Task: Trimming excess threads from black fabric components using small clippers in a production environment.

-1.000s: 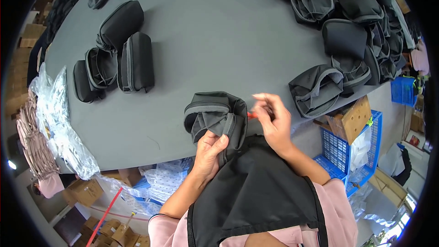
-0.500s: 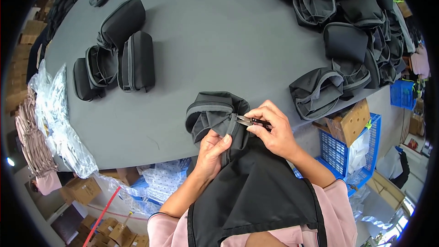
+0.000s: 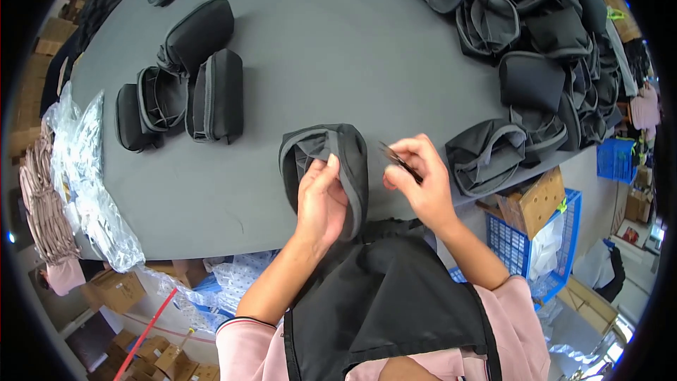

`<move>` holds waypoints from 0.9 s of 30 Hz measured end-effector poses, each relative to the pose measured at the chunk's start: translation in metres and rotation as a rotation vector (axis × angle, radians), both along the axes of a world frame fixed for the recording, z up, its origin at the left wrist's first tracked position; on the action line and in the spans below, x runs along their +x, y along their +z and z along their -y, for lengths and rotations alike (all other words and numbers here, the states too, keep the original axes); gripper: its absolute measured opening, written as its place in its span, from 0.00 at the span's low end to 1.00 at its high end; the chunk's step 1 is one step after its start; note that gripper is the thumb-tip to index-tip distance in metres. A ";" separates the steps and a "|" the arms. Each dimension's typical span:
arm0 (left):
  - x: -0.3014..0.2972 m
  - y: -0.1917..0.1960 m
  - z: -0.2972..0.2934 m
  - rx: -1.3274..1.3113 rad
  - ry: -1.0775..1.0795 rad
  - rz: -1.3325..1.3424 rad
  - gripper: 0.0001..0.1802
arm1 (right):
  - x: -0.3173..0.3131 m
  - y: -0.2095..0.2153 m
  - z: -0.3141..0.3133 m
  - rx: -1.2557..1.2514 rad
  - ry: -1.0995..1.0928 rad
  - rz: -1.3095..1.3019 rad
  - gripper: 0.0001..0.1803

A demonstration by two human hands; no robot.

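While the left hand (image 3: 321,199) grips one pouch (image 3: 355,166), right hand (image 3: 426,182) clasping one blurred tool (image 3: 404,164), probably snips, four pouches (image 3: 226,95) grouped leftward

Left fingers (image 3: 323,178) hold dark pouch (image 3: 355,173); right fingers (image 3: 423,148) hold snips (image 3: 404,161) nearby.

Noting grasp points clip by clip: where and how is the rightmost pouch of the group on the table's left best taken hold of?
The pouch is likely best gripped at its near end, coming from the near right: that end and the long right wall look free, while an open pouch crowds its left and another pouch its far end.
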State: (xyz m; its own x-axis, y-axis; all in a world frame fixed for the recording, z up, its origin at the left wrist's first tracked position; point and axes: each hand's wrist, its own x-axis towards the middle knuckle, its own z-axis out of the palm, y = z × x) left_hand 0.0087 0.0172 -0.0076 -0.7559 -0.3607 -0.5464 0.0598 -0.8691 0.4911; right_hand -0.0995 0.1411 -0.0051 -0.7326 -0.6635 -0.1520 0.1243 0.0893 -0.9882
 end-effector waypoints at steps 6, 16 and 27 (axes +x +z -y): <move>-0.024 -0.055 0.022 0.096 0.103 0.040 0.08 | 0.014 -0.022 0.018 0.207 0.086 -0.223 0.23; -0.017 -0.036 0.038 -0.836 -0.769 0.198 0.22 | -0.037 -0.026 0.065 0.347 0.146 -0.516 0.14; -0.062 -0.060 0.039 -1.018 -0.857 0.452 0.21 | -0.056 -0.063 0.071 0.225 0.148 0.103 0.10</move>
State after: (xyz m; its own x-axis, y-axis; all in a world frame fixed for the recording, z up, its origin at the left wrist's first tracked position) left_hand -0.0529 -0.0218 -0.0678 -0.7713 -0.2626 -0.5798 -0.6304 0.1891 0.7529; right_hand -0.1559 0.0705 -0.0680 -0.6034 -0.7032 -0.3761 0.1925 0.3292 -0.9244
